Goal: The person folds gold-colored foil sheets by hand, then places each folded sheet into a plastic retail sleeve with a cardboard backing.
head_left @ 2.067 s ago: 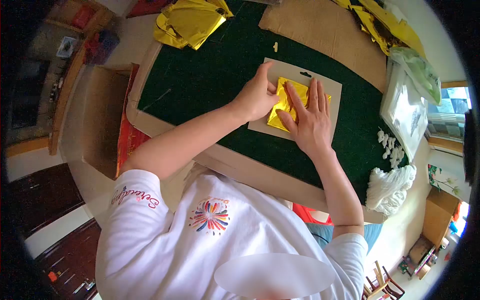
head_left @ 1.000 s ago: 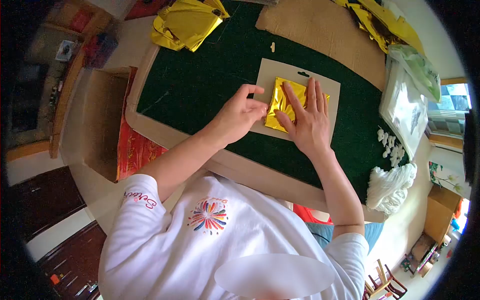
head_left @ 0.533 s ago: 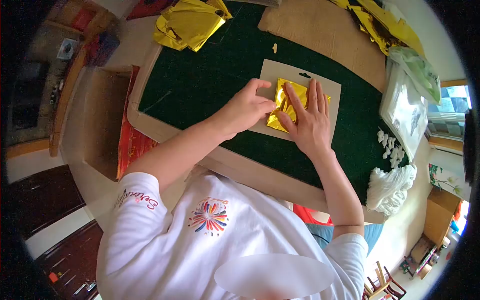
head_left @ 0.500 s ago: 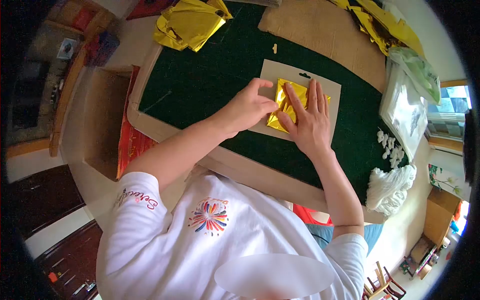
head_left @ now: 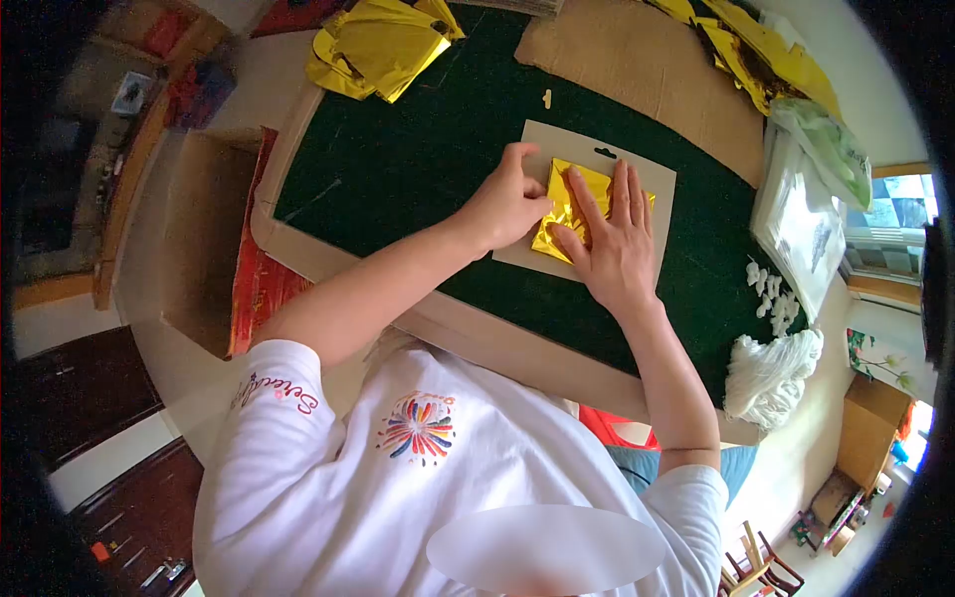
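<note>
A folded piece of shiny gold foil (head_left: 563,207) lies on a grey-beige cardboard card (head_left: 657,189) with a hanging slot near its top edge. My right hand (head_left: 619,244) rests flat on the foil, fingers stretched and a little spread, covering much of its right part. At the foil's left edge, my left hand (head_left: 505,204) is curled, its thumb and a bent finger close together at the foil while another finger points up over the card. The exact contact of those fingertips is partly hidden.
Dark green cloth (head_left: 428,169) covers the table. More gold foil (head_left: 383,48) lies at the back left, with another heap (head_left: 766,60) back right. Brown cardboard (head_left: 637,55), clear plastic bags (head_left: 804,219), small white knotted pieces (head_left: 774,294) and a white string bundle (head_left: 771,378) lie around.
My left hand's fingers have curled in, drawing a bent finger nearer the thumb at the foil's left edge. The right hand stays flat on the foil.
</note>
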Action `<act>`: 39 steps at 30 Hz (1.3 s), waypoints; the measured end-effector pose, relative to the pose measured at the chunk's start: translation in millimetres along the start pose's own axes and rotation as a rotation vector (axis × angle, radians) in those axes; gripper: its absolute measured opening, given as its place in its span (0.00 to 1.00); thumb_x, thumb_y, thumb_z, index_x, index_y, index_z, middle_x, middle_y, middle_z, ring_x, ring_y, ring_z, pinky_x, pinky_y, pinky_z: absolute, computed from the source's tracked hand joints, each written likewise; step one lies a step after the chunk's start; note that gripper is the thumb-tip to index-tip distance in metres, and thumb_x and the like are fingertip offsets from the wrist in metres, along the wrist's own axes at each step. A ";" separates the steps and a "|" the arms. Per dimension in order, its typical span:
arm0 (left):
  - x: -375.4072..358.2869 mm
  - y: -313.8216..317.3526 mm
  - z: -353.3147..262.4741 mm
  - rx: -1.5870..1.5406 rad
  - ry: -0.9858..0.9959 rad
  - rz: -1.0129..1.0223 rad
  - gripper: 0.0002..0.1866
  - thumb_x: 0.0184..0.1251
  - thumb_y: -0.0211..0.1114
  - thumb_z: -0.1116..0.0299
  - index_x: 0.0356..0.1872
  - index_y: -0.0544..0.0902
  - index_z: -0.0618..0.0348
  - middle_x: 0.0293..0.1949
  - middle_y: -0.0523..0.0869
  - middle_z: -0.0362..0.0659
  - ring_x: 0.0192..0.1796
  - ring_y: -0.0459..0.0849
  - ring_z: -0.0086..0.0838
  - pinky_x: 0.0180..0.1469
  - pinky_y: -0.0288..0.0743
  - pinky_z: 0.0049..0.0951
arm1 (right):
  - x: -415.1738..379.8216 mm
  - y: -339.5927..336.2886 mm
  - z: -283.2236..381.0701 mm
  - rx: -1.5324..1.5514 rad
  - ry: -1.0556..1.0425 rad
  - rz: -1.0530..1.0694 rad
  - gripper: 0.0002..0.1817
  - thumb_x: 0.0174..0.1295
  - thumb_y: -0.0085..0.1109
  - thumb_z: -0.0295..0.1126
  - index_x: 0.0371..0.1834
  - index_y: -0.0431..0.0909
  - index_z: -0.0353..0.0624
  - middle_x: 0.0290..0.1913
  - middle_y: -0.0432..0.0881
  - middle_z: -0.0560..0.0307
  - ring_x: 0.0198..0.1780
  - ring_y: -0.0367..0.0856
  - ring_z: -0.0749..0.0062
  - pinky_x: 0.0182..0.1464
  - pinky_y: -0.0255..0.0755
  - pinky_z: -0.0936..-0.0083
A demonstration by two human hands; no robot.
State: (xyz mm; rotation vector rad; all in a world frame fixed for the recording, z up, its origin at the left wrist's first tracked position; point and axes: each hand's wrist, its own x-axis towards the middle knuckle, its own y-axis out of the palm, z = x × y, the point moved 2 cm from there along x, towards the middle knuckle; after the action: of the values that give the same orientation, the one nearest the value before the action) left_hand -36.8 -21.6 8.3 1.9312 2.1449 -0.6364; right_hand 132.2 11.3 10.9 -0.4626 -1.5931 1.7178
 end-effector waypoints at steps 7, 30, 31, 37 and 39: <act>-20.6 10.0 6.6 -0.019 0.230 -0.151 0.40 0.62 0.63 0.84 0.72 0.52 0.52 0.51 0.77 0.51 0.45 0.86 0.36 0.47 0.84 0.31 | -0.4 -0.1 -0.1 -0.020 0.009 0.030 0.33 0.68 0.45 0.61 0.76 0.60 0.68 0.76 0.53 0.33 0.78 0.49 0.41 0.76 0.47 0.49; -71.1 8.8 18.3 -0.390 0.219 -0.064 0.36 0.70 0.57 0.80 0.74 0.50 0.51 0.56 0.78 0.55 0.58 0.81 0.36 0.63 0.73 0.33 | -0.4 -0.3 0.5 -0.015 0.014 0.021 0.34 0.67 0.47 0.61 0.76 0.59 0.68 0.76 0.53 0.34 0.78 0.48 0.41 0.76 0.47 0.51; -69.1 6.8 14.1 -0.331 0.184 -0.043 0.36 0.70 0.58 0.79 0.74 0.50 0.51 0.56 0.78 0.56 0.58 0.81 0.36 0.62 0.74 0.33 | -0.6 -0.4 0.7 -0.023 0.013 0.025 0.34 0.67 0.47 0.61 0.76 0.59 0.68 0.76 0.53 0.34 0.78 0.48 0.41 0.76 0.47 0.51; -48.3 -2.8 5.8 -0.285 0.068 0.060 0.36 0.70 0.59 0.77 0.74 0.50 0.51 0.52 0.81 0.55 0.55 0.82 0.35 0.59 0.76 0.33 | -0.3 -0.8 1.5 -0.034 0.018 0.048 0.35 0.68 0.46 0.62 0.76 0.59 0.67 0.76 0.53 0.34 0.78 0.47 0.42 0.76 0.46 0.51; -42.1 -5.3 2.8 -0.255 0.034 0.066 0.36 0.70 0.59 0.77 0.74 0.51 0.52 0.50 0.82 0.54 0.53 0.83 0.34 0.58 0.77 0.33 | -0.8 -1.4 1.0 -0.045 0.020 0.050 0.35 0.68 0.45 0.62 0.76 0.59 0.67 0.76 0.52 0.34 0.78 0.47 0.42 0.76 0.46 0.51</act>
State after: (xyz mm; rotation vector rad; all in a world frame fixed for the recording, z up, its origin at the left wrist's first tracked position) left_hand -36.7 -60.9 24.2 1.8771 2.0562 -0.3023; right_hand 132.4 10.0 12.3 -0.5437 -1.6214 1.7119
